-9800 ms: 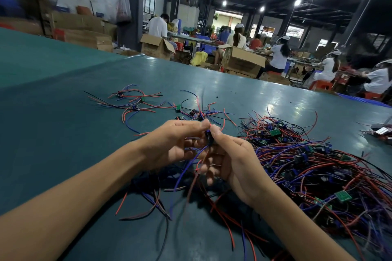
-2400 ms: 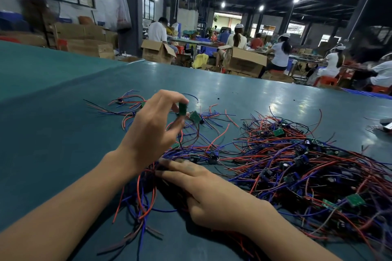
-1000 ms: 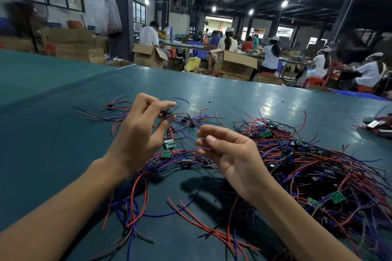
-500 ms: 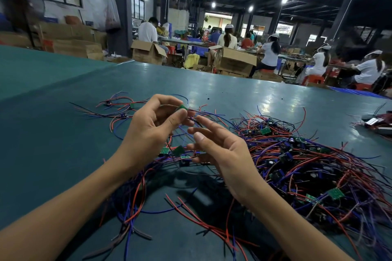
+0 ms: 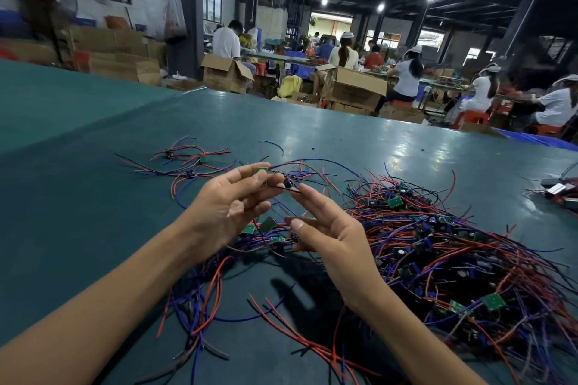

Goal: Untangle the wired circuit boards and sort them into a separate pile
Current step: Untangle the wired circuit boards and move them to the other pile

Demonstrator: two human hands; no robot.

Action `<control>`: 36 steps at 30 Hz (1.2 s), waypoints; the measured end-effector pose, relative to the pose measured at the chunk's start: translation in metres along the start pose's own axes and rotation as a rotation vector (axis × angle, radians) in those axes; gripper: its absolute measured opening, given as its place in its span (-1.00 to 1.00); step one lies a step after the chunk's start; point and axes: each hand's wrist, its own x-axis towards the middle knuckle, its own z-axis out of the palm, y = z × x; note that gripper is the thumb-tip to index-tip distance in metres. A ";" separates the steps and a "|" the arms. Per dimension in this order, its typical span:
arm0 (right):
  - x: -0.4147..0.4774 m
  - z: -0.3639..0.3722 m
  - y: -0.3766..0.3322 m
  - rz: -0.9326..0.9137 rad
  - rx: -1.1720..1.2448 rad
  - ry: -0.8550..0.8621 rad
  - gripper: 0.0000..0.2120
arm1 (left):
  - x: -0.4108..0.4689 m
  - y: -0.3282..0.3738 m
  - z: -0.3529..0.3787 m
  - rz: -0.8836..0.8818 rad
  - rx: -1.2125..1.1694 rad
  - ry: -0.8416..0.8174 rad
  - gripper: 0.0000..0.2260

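Head view: board (image 5: 262, 169), wires (image 5: 312, 160) rightward.

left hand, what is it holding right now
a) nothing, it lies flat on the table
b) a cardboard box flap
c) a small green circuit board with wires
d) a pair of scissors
c: the left hand is raised above the table and pinches a small green circuit board between thumb and forefinger, with thin wires trailing from it.
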 end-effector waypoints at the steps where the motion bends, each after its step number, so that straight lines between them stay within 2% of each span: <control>1: -0.001 0.001 0.000 0.001 0.003 -0.005 -0.47 | 0.000 0.000 -0.001 -0.020 0.002 0.001 -0.74; 4: -0.002 0.002 0.001 0.006 -0.008 -0.034 -0.37 | 0.000 0.000 -0.002 -0.088 -0.028 0.002 -0.73; 10: -0.004 0.001 0.000 -0.038 -0.060 -0.055 -0.33 | 0.004 -0.002 -0.008 -0.133 -0.090 -0.027 -0.84; 18: -0.005 0.000 0.002 -0.070 -0.110 -0.042 -0.28 | 0.005 -0.005 -0.006 -0.157 -0.104 -0.052 -0.87; 23: -0.004 -0.002 0.001 -0.108 -0.107 -0.018 -0.25 | 0.002 -0.004 -0.006 -0.123 -0.076 -0.010 -0.80; 26: -0.005 -0.002 -0.002 -0.117 -0.087 -0.011 -0.25 | 0.002 -0.004 -0.003 -0.060 -0.109 0.062 -0.79; 31: -0.006 0.000 -0.006 -0.121 -0.033 -0.016 -0.30 | 0.000 -0.006 0.000 0.176 0.116 0.103 -0.80; 33: -0.006 0.001 -0.007 -0.103 0.044 -0.001 -0.43 | -0.001 -0.006 0.002 0.325 0.268 0.101 -0.80; 36: -0.007 0.005 -0.011 -0.072 0.121 0.028 -0.74 | -0.004 -0.011 0.002 0.543 0.503 0.018 -0.80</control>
